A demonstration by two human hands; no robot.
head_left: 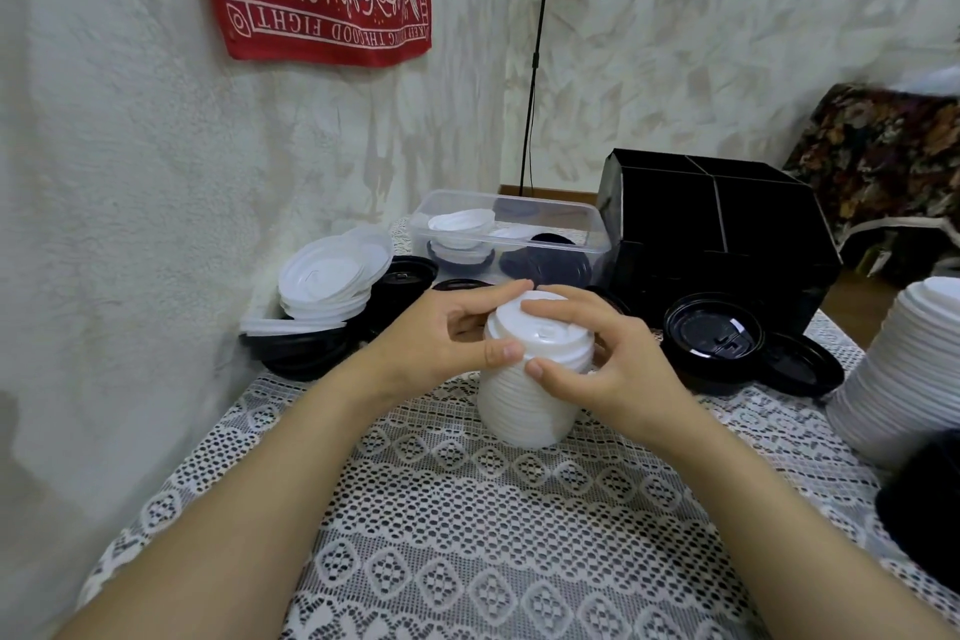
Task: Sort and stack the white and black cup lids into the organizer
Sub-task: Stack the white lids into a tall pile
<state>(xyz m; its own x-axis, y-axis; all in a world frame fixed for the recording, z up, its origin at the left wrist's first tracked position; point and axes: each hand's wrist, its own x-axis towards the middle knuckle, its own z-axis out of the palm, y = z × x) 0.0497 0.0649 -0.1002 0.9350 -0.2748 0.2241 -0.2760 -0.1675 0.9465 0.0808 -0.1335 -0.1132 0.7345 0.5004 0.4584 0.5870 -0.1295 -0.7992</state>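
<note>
A tall stack of white lids (524, 405) stands on the lace cloth in the middle of the table. My left hand (441, 338) grips its top from the left, thumb in front and fingers over the rim. My right hand (608, 353) grips the same top from the right, fingers curled over the uppermost lid. The black organizer (727, 244) with divided compartments sits behind and to the right. Loose black lids (714, 333) lie in front of it. More white lids (327, 276) are piled at the back left.
A clear plastic tub (561, 218) holding white and black lids sits at the back centre. A second tall white lid stack (904, 364) stands at the right edge, with a dark object (924, 499) below it. Walls close off the left and back.
</note>
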